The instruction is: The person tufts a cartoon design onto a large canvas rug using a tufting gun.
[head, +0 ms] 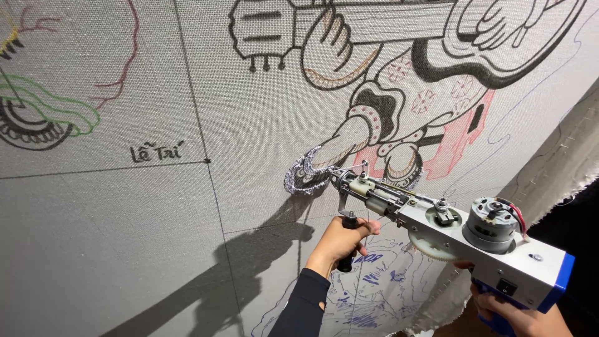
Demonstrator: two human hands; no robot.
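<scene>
Two hands [340, 240] grip one tufting gun [449, 228] against one cloth [125, 237].

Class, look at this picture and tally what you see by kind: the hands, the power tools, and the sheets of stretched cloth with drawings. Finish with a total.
Hands: 2, the left hand on the front handle and the right hand on the blue rear grip
Tufting gun: 1
Grey cloth with drawn outlines: 1
Total: 4
</scene>
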